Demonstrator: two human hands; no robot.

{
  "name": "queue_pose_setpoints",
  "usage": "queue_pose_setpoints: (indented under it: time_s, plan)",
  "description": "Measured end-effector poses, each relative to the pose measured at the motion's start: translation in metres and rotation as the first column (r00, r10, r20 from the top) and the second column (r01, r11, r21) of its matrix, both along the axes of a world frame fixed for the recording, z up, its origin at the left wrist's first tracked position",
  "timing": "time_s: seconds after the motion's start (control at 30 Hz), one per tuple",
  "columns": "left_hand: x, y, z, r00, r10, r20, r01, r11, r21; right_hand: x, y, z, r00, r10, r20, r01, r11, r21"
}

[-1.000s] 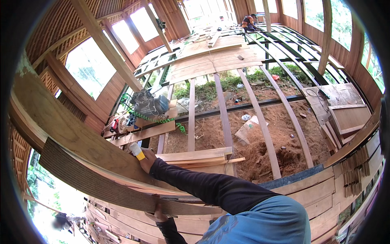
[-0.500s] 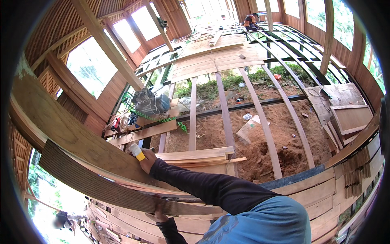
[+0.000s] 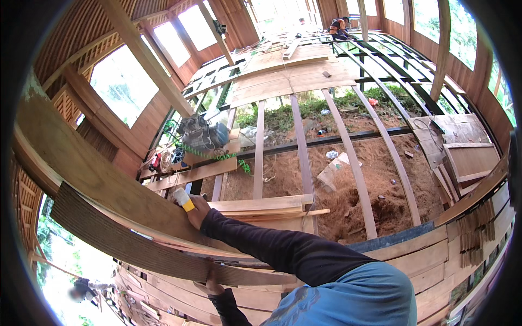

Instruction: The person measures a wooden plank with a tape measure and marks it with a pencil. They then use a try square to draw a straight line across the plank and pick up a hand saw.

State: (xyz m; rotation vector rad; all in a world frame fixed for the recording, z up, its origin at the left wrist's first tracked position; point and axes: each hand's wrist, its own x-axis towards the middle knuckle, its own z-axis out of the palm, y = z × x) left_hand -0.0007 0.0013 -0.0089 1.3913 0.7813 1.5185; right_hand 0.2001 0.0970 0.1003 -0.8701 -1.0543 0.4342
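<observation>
My right hand (image 3: pixel 198 212) is closed around a small white thing with a yellow band (image 3: pixel 184 199), whose kind I cannot make out. It is beside the inner face of a wide, smooth wooden beam (image 3: pixel 109 163), which curves across the left of the view. Below that beam runs a long brown board with fine grooves (image 3: pixel 130 236). My left hand (image 3: pixel 211 281) grips the grooved board's lower edge near its right end, with a finger or thumb on its face. The rest of that hand's fingers are partly hidden behind the board.
Open floor joists (image 3: pixel 299 146) cross bare soil and rubble ahead. A compressor-like machine (image 3: pixel 204 136) with a green coiled hose (image 3: pixel 209 156) stands beyond my right hand. Loose planks (image 3: pixel 261 205) lie near my right forearm. One person (image 3: pixel 340 28) crouches far off; another (image 3: pixel 82 290) is at lower left.
My right hand and the white-and-yellow thing have shifted very slightly along the beam. My left hand keeps its grip on the grooved board. The view has moved a little.
</observation>
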Motion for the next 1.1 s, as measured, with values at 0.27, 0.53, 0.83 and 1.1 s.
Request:
queue_pose_setpoints:
  time_s: [0.27, 0.53, 0.83, 1.1]
  plan:
    - [-0.004, 0.006, -0.009, 1.000, -0.020, 0.002, 0.020, 1.000, -0.018, 0.002, 0.004, -0.007, 1.000, -0.012, 0.020, 0.011, 1.000, 0.016]
    - [-0.002, -0.001, 0.004, 0.999, -0.020, -0.047, 0.020, 1.000, 0.005, -0.001, 0.005, -0.006, 1.000, 0.010, -0.013, -0.011, 1.000, -0.019]
    - [0.000, 0.002, 0.001, 1.000, -0.025, 0.009, 0.025, 0.999, 0.029, -0.002, 0.007, -0.007, 1.000, -0.025, 0.001, 0.025, 1.000, -0.014]
    - [-0.004, 0.003, 0.000, 0.999, -0.047, -0.015, 0.047, 0.998, 0.041, -0.001, -0.003, 0.001, 0.999, 0.002, -0.038, -0.002, 1.000, -0.011]
